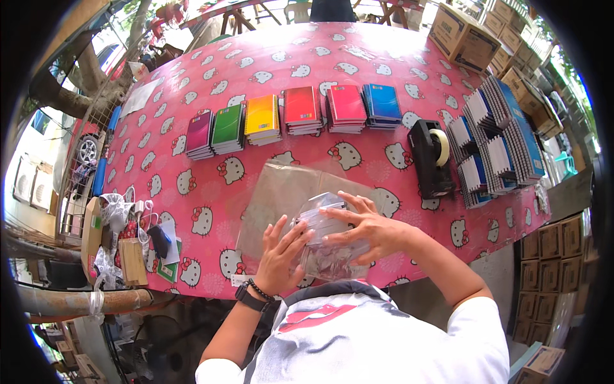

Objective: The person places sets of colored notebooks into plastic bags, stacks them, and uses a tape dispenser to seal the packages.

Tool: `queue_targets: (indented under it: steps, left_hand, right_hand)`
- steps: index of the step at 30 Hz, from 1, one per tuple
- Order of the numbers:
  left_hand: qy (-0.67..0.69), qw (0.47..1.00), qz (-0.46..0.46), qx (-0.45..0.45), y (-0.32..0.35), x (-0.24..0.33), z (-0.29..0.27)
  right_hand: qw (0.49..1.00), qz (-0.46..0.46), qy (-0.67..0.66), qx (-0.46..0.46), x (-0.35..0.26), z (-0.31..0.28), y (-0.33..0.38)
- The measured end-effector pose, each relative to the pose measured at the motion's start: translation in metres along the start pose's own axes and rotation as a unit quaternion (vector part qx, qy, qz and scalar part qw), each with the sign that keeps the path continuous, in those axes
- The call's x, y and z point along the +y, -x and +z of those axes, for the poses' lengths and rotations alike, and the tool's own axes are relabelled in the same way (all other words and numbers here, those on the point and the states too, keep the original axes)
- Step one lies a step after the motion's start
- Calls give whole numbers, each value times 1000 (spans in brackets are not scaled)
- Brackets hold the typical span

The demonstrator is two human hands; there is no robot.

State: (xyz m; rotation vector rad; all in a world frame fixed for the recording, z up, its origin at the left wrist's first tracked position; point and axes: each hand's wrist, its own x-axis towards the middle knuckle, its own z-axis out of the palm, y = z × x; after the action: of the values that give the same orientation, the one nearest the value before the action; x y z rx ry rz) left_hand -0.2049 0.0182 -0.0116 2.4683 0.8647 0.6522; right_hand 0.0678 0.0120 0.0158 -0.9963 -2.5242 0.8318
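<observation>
In front of me a small bundle [323, 221] of what looks like spiral notebooks lies inside or under transparent plastic, its white page edges showing between my hands. My left hand [281, 253] rests at its left side, fingers stretched out. From the right, my right hand [368, 227] lies over the bundle with fingers spread. Underneath spreads a flat transparent plastic sheet or bag [265, 185]. Farther off stands a row of notebook stacks: purple [199, 133], green [228, 127], yellow [261, 118], red [302, 109], pink [346, 107] and blue [383, 105].
A black tape dispenser [427, 160] stands right of the plastic, beside tall piles of blue spiral notebooks [495, 141]. Cardboard boxes [464, 38] sit at the far right. At the left edge of the pink patterned table [185, 217] lie a wooden box [132, 261] and a dark phone-like object [158, 239].
</observation>
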Motion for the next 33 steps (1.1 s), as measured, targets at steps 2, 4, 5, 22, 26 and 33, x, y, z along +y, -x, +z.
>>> queue_targets:
  steps: [2,4,5,22,26,33]
  left_hand:
    - [-41,998,-5,-49,-9,1,-6]
    - [-26,997,2,-77,-17,-1,-5]
    - [-22,996,8,-89,-21,-2,-5]
    - [49,999,21,1,4,-19,5]
    - [14,999,23,-39,-1,-16,-5]
    - [-54,995,31,-83,-19,-1,-3]
  right_hand:
    - [1000,4,10,-12,-2,0,-2]
    - [1000,5,18,-23,-4,1,-3]
    - [999,5,24,-24,-4,0,-4]
    - [998,6,10,57,13,-9,13]
    - [1000,-3,12,12,4,-10,4]
    - [999,1,30,-39,-3,-10,-9]
